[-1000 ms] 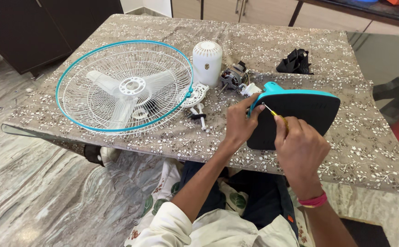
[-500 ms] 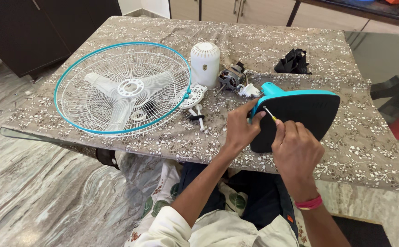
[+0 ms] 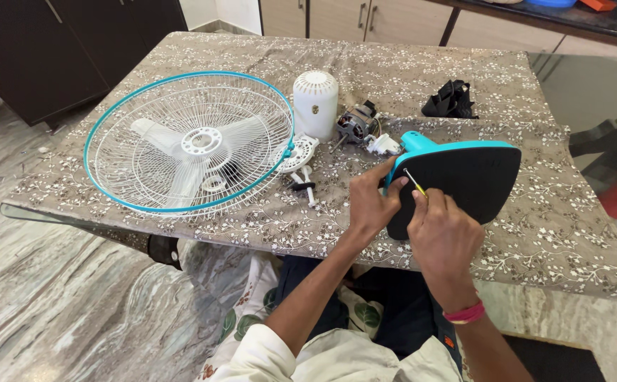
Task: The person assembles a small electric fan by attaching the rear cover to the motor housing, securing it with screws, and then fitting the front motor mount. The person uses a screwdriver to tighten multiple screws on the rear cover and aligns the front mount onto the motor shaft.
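While the fan base (image 3: 464,180) is tipped on edge at the near side of the worktop (image 3: 549,233), its flat black underside is turned toward the camera, framed by a teal rim with rounded corners. Its left edge is gripped by the left hand (image 3: 370,201), fingers curled over the rim. A thin screwdriver (image 3: 414,182) is pinched in the closed right hand (image 3: 441,237), its tip set against the black face. A white fan guard (image 3: 191,141) is seen well apart.

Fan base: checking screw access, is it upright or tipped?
Tipped: the fan base stands on edge, black underside facing the screwdriver.
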